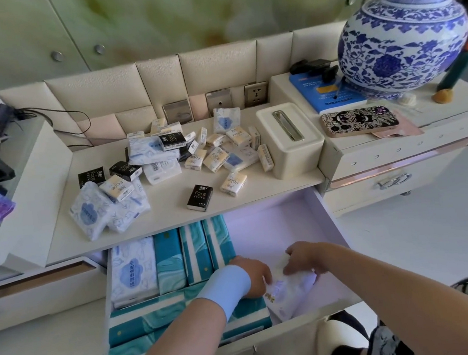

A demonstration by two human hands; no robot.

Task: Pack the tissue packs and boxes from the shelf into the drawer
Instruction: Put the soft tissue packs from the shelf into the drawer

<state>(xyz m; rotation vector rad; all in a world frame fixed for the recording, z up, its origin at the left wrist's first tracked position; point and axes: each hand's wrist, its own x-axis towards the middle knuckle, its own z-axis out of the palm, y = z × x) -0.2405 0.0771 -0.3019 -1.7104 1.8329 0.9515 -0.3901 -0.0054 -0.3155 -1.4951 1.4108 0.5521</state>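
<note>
Gripping a white tissue pack (pixel 291 292) at the front edge of the drawer (pixel 333 224), left hand (pixel 253 280) and right hand (pixel 303 260) seat it; next, likely, release and revisit the shelf (pixel 167 215).

home bedroom | padded headboard wall (pixel 117 88) | porcelain vase (pixel 404 41) | bedside drawers (pixel 397 185)

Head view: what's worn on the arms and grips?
Left grip is bare, no glove; a wide light-blue band wraps its wrist. Right grip is bare too, no glove or band; that forearm shows no sleeve.
</note>
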